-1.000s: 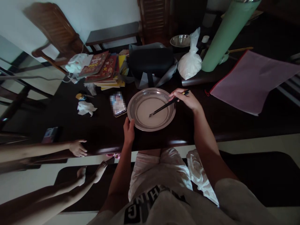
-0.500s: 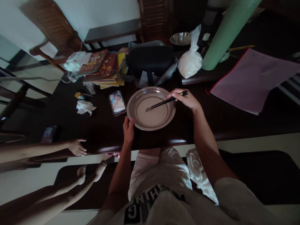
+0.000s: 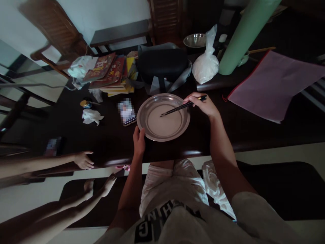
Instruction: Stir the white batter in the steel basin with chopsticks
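Now right grip (image 3: 204, 105) pinches chopsticks (image 3: 177, 108) slanting over the basin (image 3: 144, 115), left grip (image 3: 139, 141) its rim (image 3: 164, 139).

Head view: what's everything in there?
Basin: one, silver, front centre
Contents: some, whitish, in basin
Chopsticks: pair, black, over basin
Phones: two, colour blurred, left
Tissue: one, white, left
Jar: one, gold-topped, left
Books: several, red, yellow, back
Case: one, black, back
Plastic bags: several, whitish, back
Bowl: one, silver, back
Cylinder: one, green, right
Pouch: one, pink, right
Chairs: several, brown, back
Table: one, dark, centre
Other person: one, left
Left grip: one, basin rim
Right grip: one, chopsticks
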The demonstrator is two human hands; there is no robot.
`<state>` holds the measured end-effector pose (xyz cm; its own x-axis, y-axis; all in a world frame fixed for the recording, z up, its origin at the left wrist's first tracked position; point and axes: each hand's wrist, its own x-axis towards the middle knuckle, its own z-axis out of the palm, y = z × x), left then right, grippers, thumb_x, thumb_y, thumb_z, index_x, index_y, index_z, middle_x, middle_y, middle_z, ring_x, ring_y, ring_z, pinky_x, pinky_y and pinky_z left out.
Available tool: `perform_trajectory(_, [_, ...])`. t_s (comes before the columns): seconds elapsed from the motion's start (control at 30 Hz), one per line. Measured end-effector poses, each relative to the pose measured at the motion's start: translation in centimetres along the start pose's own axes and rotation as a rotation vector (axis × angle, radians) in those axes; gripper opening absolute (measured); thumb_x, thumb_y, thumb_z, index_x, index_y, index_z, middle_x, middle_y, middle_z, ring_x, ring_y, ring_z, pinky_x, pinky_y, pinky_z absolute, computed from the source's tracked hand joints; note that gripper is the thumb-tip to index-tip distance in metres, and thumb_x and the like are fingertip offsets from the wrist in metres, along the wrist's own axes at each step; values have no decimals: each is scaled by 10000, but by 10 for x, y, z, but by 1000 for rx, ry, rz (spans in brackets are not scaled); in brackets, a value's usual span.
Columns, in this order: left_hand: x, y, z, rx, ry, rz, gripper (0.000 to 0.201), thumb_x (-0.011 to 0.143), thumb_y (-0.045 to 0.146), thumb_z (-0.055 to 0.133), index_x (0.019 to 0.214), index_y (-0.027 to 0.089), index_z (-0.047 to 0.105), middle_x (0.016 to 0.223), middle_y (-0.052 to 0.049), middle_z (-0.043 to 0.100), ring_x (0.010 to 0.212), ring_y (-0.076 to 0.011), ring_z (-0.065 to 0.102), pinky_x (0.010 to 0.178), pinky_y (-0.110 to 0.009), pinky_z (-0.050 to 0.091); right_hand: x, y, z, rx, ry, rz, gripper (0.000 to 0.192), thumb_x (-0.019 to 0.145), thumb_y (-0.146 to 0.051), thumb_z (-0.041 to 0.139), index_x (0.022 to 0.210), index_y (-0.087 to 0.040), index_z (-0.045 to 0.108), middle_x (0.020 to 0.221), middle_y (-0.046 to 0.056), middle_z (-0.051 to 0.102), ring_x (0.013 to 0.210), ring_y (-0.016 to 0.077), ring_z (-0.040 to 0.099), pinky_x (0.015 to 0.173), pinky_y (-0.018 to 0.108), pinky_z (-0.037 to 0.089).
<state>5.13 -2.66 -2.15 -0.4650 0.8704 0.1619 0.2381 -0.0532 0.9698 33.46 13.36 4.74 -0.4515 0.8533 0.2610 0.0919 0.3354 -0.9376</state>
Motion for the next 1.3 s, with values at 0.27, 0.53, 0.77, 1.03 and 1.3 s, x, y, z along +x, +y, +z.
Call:
perform_trajectory(0.27, [-1, 1, 1, -2, 10, 0, 305, 834, 468, 570, 860, 166, 607, 778, -2, 566, 734, -136, 500, 720, -241, 427, -1, 5, -2, 33, -43, 46, 384, 854, -570, 579, 826, -224, 743, 755, 22, 753, 717, 143, 664, 561, 256, 413])
perform_trajectory(0.53, [-1, 2, 0, 6, 2, -1, 307, 833, 470, 567, 869, 167, 603, 791, -4, 570, 748, -140, 507, 736, -246, 424, -2, 1, -9, 2, 131, 6, 380, 846, -569, 595, 795, -222, 738, 730, 21, 749, 727, 156, 678, 565, 265, 407])
perform_trajectory(0.77, [-1, 2, 0, -9, 3, -6, 296, 833, 454, 566, 898, 169, 614, 821, -10, 582, 768, -143, 514, 763, -251, 429, -1, 2, -1, -32, -49, -9, 391, 862, -578, 565, 825, -232, 745, 820, 21, 756, 768, 149, 662, 603, 272, 428])
perform_trajectory(1.03, [0, 3, 0, 8, 2, 8, 297, 831, 465, 575, 833, 169, 601, 756, 3, 544, 722, -135, 490, 717, -247, 425, -4, -2, -8, -19, 159, 13, 422, 837, -617, 573, 755, -230, 721, 658, 17, 720, 646, 153, 652, 534, 277, 379])
perform_trajectory(1.3, [0, 0, 0, -3, 2, 20, 302, 842, 471, 570, 864, 172, 613, 781, -3, 572, 745, -143, 515, 745, -256, 441, 0, -2, 1, -61, -3, -38, 419, 859, -588, 560, 784, -218, 740, 833, 27, 747, 738, 133, 625, 603, 265, 419])
